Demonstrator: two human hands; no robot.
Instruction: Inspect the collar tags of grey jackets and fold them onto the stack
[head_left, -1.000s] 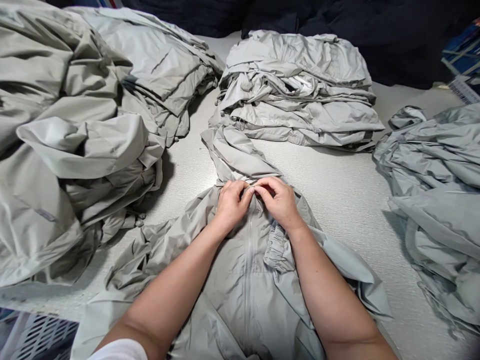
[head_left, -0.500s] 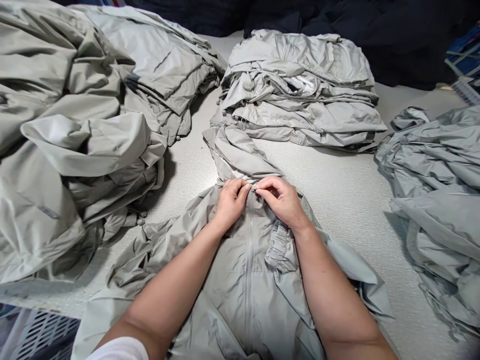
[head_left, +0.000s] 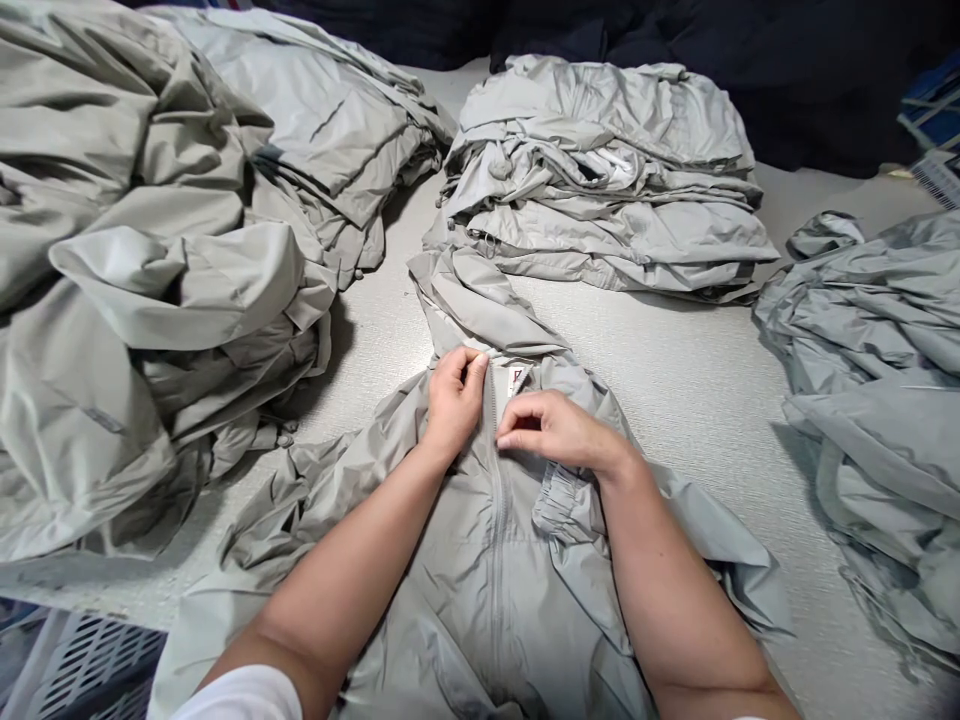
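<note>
A light grey hooded jacket point(head_left: 442, 570) lies front up before me, its hood point(head_left: 487, 305) stretched away from me. My left hand point(head_left: 456, 400) pinches the jacket's edge at the top of the zipper, beside the collar. Lower down, my right hand point(head_left: 551, 430) has thumb and forefinger closed at the zipper point(head_left: 498, 520); the pull itself is hidden by the fingers. Above the right hand the zipper is parted, and a white label point(head_left: 516, 380) with a red mark shows inside the neck. A gathered elastic cuff point(head_left: 562, 500) rests under my right wrist.
Heaped grey garments point(head_left: 202, 290) stand on the left. A stack of folded grey garments point(head_left: 607, 180) lies at the back, and another pile point(head_left: 885, 400) is on the right. All rest on a pale table point(head_left: 675, 360). A white plastic crate point(head_left: 90, 665) sits below at the lower left.
My right hand has moved down from the collar along the zipper, and the top of the zipper has opened, exposing the label. My left hand stays near the collar, slightly farther left.
</note>
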